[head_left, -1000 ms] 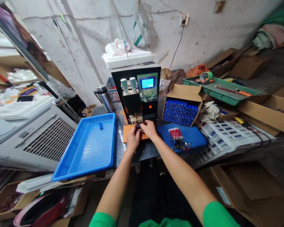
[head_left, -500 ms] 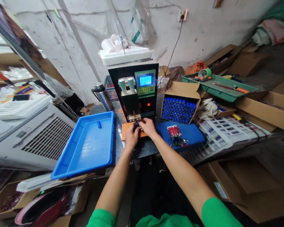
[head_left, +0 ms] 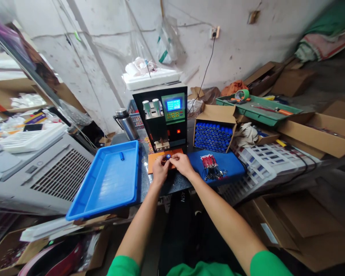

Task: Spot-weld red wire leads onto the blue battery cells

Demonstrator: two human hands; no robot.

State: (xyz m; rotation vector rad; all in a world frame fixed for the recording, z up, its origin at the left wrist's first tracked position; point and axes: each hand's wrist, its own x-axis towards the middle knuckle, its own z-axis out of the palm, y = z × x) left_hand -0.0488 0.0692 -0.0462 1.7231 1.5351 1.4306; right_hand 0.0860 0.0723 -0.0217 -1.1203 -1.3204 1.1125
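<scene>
My left hand (head_left: pixel 160 171) and my right hand (head_left: pixel 181 164) meet over an orange pad (head_left: pixel 153 160), both pinching a small blue cylindrical battery cell (head_left: pixel 168 156) held upright between the fingertips. The cell sits just in front of the black spot-welding machine (head_left: pixel 164 115), below its electrode tips (head_left: pixel 161 145). Left of my hands a blue plastic tray (head_left: pixel 106 180) holds one blue cell (head_left: pixel 122 156). Right of my hands a bundle of red and black wire leads (head_left: pixel 211 165) lies on a blue mat (head_left: pixel 231 165).
A cardboard box full of blue cells (head_left: pixel 214 136) stands right of the machine. A steel flask (head_left: pixel 127 123) is at its left. A green tool tray (head_left: pixel 255 107), open cartons and a grey vented unit (head_left: pixel 46 176) surround the table.
Both hands have drawn the cell back from under the machine's electrode tips toward me, over the orange pad. The camera view shifted slightly.
</scene>
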